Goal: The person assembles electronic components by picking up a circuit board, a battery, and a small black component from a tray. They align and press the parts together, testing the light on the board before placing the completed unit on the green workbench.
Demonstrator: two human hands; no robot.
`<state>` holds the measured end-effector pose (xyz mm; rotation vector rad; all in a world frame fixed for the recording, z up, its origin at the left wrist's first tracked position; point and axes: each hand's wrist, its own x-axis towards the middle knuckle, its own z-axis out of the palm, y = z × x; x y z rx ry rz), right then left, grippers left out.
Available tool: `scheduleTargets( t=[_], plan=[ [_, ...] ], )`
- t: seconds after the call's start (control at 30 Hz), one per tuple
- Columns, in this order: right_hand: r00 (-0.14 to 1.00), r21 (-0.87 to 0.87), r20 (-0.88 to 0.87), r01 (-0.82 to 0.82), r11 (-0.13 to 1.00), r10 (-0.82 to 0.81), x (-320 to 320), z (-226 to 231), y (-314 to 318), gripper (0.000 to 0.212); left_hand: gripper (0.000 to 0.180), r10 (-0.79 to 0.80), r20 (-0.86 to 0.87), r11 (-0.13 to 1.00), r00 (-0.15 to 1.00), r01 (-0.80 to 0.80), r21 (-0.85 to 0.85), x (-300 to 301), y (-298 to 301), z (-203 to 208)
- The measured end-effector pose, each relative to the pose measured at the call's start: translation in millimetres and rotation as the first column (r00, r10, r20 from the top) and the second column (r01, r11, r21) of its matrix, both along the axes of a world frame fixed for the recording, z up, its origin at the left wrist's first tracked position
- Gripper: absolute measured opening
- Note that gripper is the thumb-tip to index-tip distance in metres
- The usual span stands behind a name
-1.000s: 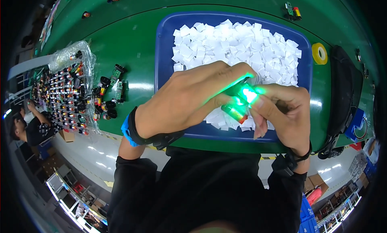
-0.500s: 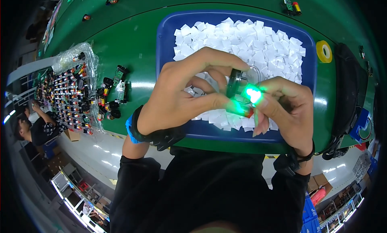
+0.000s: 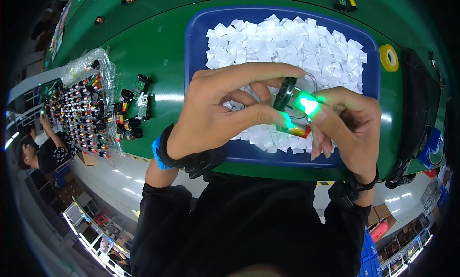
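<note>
Both hands are over a blue tray full of small white paper squares. In the fingers of my left hand is a small electronic assembly with a round black disc, thin wires and a red-tipped battery. The thumb lies by the battery, the index finger at the top of the disc. My right hand pinches at the bright green light on the assembly's right side. Glare hides exactly what those fingertips grip.
Left on the green table are loose assemblies and rows of similar units on plastic wrap. A yellow tape roll and a black bag lie right of the tray. Another person sits far left.
My hands and the assembly have shifted slightly right. The black disc now leans more, and more of the battery's red end shows. The green light stays lit.
</note>
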<state>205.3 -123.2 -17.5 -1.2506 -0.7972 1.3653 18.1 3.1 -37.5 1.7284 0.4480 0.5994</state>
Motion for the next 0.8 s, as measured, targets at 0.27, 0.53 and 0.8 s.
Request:
scheduleTargets(
  t=[0.27, 0.53, 0.8],
  plan=[
    [1.0, -0.001, -0.003, -0.015, 1.0, 0.015, -0.5, 0.6, -0.3, 0.011, 0.049, 0.005, 0.005, 1.0, 1.0, -0.005, -0.022, -0.2, 1.6, 0.4],
    [1.0, 0.018, -0.006, -0.017, 1.0, 0.017, 0.2, 0.1, -0.5, 0.011, 0.049, -0.006, 0.003, 0.999, 1.0, 0.006, -0.033, 1.0, 0.8, 0.0],
    [0.999, 0.018, 0.019, -0.034, 0.999, 0.034, 1.5, 0.7, -0.8, 0.012, 0.045, -0.066, -0.062, 0.996, 0.996, 0.07, 0.064, -3.0, 6.6, 1.9]
  ],
)
